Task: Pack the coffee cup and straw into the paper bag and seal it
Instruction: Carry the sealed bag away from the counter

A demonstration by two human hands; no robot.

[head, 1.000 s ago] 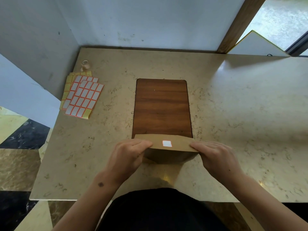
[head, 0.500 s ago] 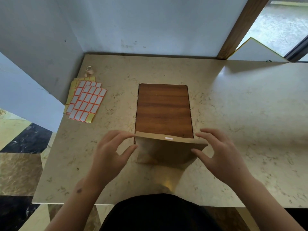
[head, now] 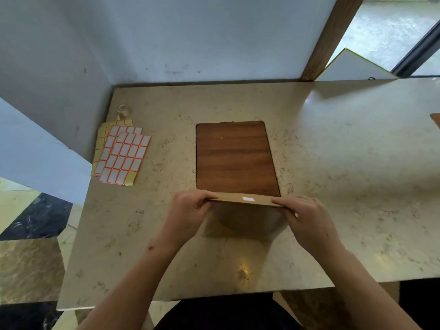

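Paper bag (head: 242, 217) stands on the worktop (head: 333, 163) near the front edge, folded top running left-right, white sticker (head: 248, 199) at mid-fold; left hand (head: 188, 210) and right hand (head: 307, 220) pinch opposite ends, equally near; looks sealed.

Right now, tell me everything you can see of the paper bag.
The paper bag is plain brown paper, standing upright on the stone table at the near edge of the wooden board. Its top is folded flat, with a small white sticker on the fold. The left hand and right hand grip the fold's ends. Contents hidden.
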